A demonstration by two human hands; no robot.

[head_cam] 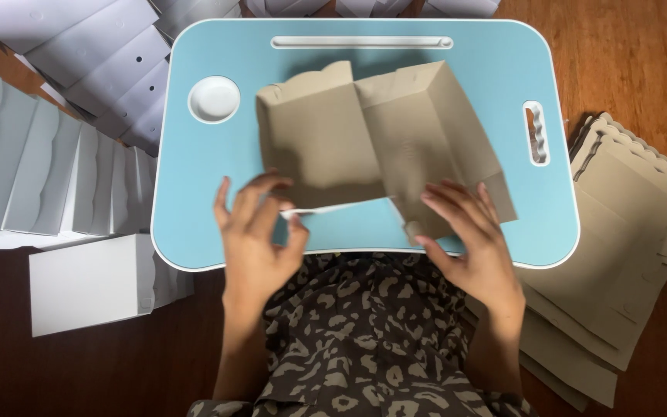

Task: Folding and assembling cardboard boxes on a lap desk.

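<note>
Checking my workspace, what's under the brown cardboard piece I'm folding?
The brown cardboard piece lies on the light blue lap tray. Whatever sits directly beneath the cardboard is covered.

A half-folded tan cardboard box (pixel 380 143) lies on the blue lap tray (pixel 194 170). The left hand (pixel 256 239) pinches its white near-edge flap; the right hand (pixel 468 239) presses its right panel near the tray's front edge. Flat tan blanks (pixel 627 224) lie stacked off the right edge.

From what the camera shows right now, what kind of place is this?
Probably a home floor used for folding boxes by hand: a light blue lap table on wooden flooring, folded white boxes at one side, flat brown blanks at the other.
</note>
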